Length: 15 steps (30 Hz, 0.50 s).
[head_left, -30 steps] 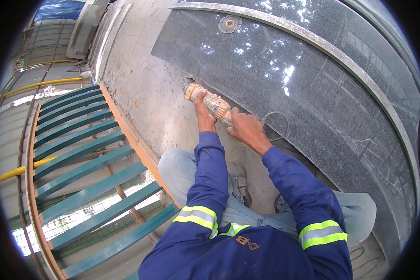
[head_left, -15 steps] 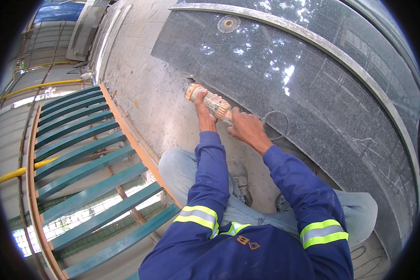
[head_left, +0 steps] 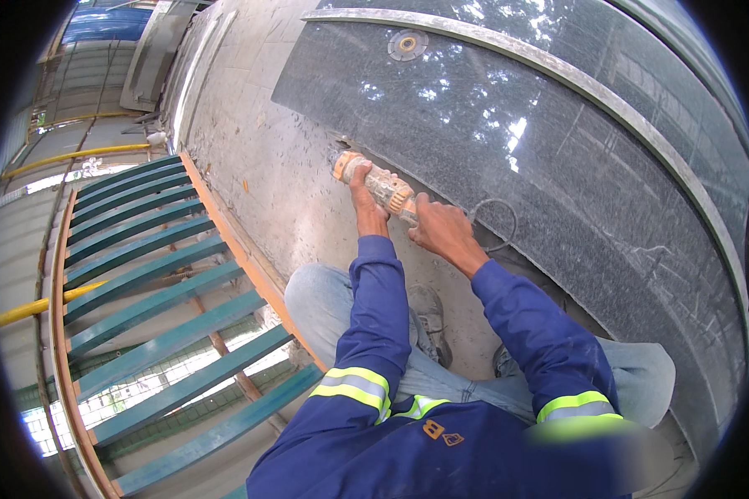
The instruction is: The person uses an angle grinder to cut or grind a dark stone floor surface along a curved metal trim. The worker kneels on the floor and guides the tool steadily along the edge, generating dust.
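Observation:
Both my hands hold a dusty orange angle grinder (head_left: 385, 186) close to the edge of a dark polished stone slab (head_left: 441, 141). My left hand (head_left: 368, 200) is wrapped round the grinder's body near its head. Around the rear handle end, my right hand (head_left: 446, 228) is closed. The grinder's head points toward the slab's far left corner area, and its disc is hard to make out. A dark cord (head_left: 508, 229) loops over the slab beside my right hand. On the slab's far part lies a loose round cutting disc (head_left: 408, 44).
To the left stands a frame of green slats with orange rails (head_left: 162, 274). A pale stone strip (head_left: 558, 75) crosses the slab. Yellow pipes (head_left: 79, 155) run at the far left. Dust and chips lie on the concrete floor (head_left: 250, 166). My knees flank the work.
The grinder and both hands stay almost in the same place. The whole view has shifted very slightly. A blurred patch now covers part of my right sleeve at the bottom.

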{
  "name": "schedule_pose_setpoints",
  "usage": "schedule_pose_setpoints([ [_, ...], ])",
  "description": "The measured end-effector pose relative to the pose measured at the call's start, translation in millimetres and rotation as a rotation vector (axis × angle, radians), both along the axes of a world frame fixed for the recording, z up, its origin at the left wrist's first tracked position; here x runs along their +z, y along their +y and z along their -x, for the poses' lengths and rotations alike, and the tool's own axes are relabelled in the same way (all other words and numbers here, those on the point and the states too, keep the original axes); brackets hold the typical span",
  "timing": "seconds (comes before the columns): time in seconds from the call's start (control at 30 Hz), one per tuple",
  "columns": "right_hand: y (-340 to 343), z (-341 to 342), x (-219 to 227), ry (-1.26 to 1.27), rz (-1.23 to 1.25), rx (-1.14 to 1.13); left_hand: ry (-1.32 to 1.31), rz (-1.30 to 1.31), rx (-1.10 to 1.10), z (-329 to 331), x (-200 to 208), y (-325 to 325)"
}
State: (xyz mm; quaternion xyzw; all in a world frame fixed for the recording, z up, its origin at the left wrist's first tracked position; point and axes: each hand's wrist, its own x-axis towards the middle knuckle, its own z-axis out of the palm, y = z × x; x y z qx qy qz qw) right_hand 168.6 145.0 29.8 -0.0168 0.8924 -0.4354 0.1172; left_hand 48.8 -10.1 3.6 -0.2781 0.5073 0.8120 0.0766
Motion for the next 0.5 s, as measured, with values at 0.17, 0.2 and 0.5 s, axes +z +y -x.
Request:
schedule_pose_setpoints([
  [0.17, 0.1, -2.1, -1.2, 0.016, 0.013, -0.012, -0.008, -0.007, -0.007, -0.4, 2.3, 0.5],
  [0.2, -0.2, -2.4, -1.2, 0.022, 0.017, -0.012, -0.004, -0.01, -0.008, -0.6, 2.6, -0.2],
  [0.5, 1.3, -4.7, 1.9, 0.005, -0.003, -0.017, -0.02, -0.015, 0.005, -6.5, 7.4, 4.6],
])
